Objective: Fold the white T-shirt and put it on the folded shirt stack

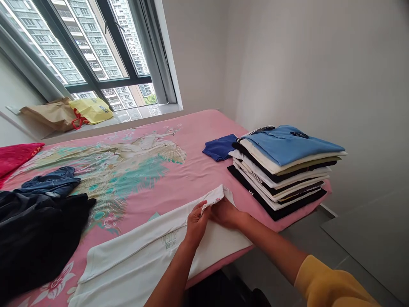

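Note:
A white T-shirt (pixel 140 256) lies partly folded along the near edge of the bed, with a faint print showing near its middle. My left hand (pixel 196 221) pinches the shirt's fabric near its right end, thumb on top. Just to the right, my right hand (pixel 225 213) reaches in under the raised edge of the same cloth; its fingers are mostly hidden by the fabric. Beyond my right hand stands a tall stack of folded shirts (pixel 277 179), topped by a light blue polo shirt (pixel 287 143).
The pink bedsheet (pixel 191 179) has a peacock pattern. Dark clothes (pixel 41 238) and jeans (pixel 53 181) lie heaped at left, near a red cushion (pixel 15 157). A folded blue garment (pixel 219 147) sits beside the stack. Bags (pixel 91 110) rest on the windowsill.

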{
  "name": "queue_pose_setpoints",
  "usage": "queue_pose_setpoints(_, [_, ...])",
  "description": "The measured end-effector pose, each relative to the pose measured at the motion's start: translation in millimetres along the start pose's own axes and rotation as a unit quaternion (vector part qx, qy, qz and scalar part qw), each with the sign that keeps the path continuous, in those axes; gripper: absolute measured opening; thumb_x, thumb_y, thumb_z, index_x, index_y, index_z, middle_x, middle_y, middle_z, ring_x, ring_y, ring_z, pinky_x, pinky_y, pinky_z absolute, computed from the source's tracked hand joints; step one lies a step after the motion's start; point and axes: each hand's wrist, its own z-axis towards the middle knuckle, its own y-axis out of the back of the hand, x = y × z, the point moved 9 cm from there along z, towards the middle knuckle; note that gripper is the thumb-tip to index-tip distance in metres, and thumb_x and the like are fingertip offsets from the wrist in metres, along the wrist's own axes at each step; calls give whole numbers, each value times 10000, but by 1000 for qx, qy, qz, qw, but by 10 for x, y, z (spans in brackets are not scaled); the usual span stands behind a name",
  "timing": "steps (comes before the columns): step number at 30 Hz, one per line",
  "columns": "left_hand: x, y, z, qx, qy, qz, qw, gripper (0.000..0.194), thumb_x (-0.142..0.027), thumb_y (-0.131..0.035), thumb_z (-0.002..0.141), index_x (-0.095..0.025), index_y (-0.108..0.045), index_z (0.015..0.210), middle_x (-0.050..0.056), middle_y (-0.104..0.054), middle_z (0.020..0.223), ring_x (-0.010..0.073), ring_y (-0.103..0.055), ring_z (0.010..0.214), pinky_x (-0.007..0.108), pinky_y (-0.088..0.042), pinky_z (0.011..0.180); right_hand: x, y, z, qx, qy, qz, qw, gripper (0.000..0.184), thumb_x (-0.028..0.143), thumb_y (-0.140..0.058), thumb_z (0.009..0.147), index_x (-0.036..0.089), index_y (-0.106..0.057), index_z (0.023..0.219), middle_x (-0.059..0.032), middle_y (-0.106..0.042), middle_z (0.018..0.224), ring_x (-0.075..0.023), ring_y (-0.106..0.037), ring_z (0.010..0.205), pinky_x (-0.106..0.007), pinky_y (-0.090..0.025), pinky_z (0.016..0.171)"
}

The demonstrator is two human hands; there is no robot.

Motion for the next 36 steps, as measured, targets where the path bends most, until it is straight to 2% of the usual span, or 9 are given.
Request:
queue_pose_setpoints(7, [107,-344,-171,83,-64,220,970,291,-290,-500,851,-313,-653,1097,32,-575,1274,231,-463,1244,531,-260,1093,-615,2,-102,-9,-117,-44,992,498,427,-324,918,280,-367,1392,-37,-307,1476,-300,-138,1386,-591,91,1068])
queue_pose_setpoints(11, [-32,-574,-381,174,-109,308,929,406,-375,-592,795,-330,-578,1198,54,-436,1404,301,-308,1342,652,-73,1079,-1057,13,-312,-25,-225,-68,972,569,427,-312,916,176,-297,1426,-67,-265,1493,-273,-117,1392,-541,10,1108])
queue_pose_setpoints(14, [-123,-504,-426,202,-118,274,933,406,-445,-548,815,-316,-572,1199,60,-496,1356,279,-379,1305,637,-115,1084,-1231,210,-424,-101,-270,-63,955,525,345,-311,914,80,-402,1358,-128,-375,1428,-250,-213,1363,-446,-146,1121])
queue_pose_setpoints(19, [-47,69,-99,67,-129,293,945,362,-205,-331,896,-226,-633,1094,64,-630,1195,182,-523,1186,476,-277,1096,-729,542,-281,-226,-188,12,956,419,240,-270,910,137,-549,1205,-105,-570,1226,-196,-451,1190,-374,-266,1083])
queue_pose_setpoints(23, [238,170,19,82,-89,383,916,383,-181,-375,862,-210,-584,1182,74,-565,1286,204,-463,1248,472,-302,1081,-194,294,62,-138,-98,15,985,423,291,-260,932,169,-519,1244,-73,-551,1272,-174,-383,1267,-381,-157,1127])
queue_pose_setpoints(27, [417,127,-114,89,-91,443,887,451,-285,-400,884,-234,-446,1329,68,-401,1430,226,-315,1345,520,-203,1108,-582,-79,27,-13,-253,-46,966,543,373,-296,920,108,-341,1391,-147,-294,1468,-263,-202,1370,-544,0,1099])
queue_pose_setpoints(30, [458,130,-195,58,-116,460,878,465,-325,-382,895,-229,-425,1348,73,-350,1460,227,-256,1371,505,-171,1122,-963,-51,-207,-5,-375,-64,925,632,404,-319,902,52,-252,1423,-190,-186,1496,-312,-114,1386,-597,6,1068])
queue_pose_setpoints(33, [465,147,-213,32,-133,466,874,493,-332,-395,886,-206,-409,1363,91,-314,1478,233,-219,1384,487,-173,1127,-915,149,-252,-66,-367,-76,925,598,361,-298,904,48,-275,1413,-171,-197,1497,-293,-96,1391,-573,-28,1080])
queue_pose_setpoints(36, [461,151,-212,30,-137,474,869,535,-372,-407,880,-180,-385,1380,107,-282,1490,254,-182,1393,498,-176,1124,-528,206,-85,-108,-244,-70,961,565,355,-220,931,111,-238,1439,-95,-198,1511,-212,-75,1402,-475,-15,1121])
